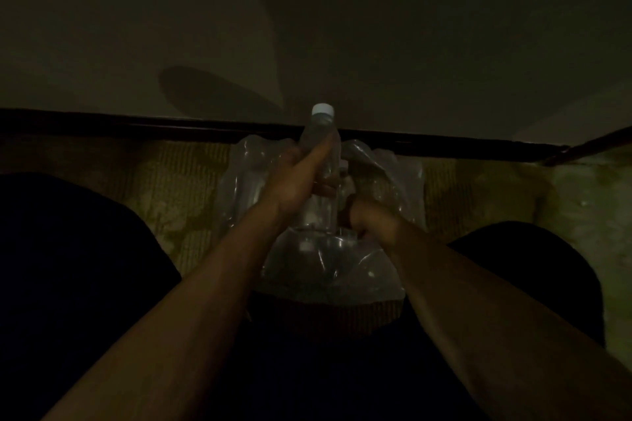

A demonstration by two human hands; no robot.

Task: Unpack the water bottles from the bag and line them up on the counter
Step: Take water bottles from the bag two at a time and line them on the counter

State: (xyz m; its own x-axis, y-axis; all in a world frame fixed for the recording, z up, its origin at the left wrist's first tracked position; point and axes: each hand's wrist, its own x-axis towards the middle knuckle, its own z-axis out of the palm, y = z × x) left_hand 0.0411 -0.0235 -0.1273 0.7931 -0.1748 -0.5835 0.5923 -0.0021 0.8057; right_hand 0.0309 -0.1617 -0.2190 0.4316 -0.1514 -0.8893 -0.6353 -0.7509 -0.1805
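Our left hand (294, 178) grips a clear water bottle (321, 154) around its body, thumb stretched up toward the white cap (322, 109). Our right hand (359, 215) is curled at the mouth of the clear plastic bag (328, 263), though in this dim light we cannot tell what it holds. The bottle stands upright, half out of the bag, on the floor (191, 181) between our knees; beyond runs a dark baseboard (136, 123).
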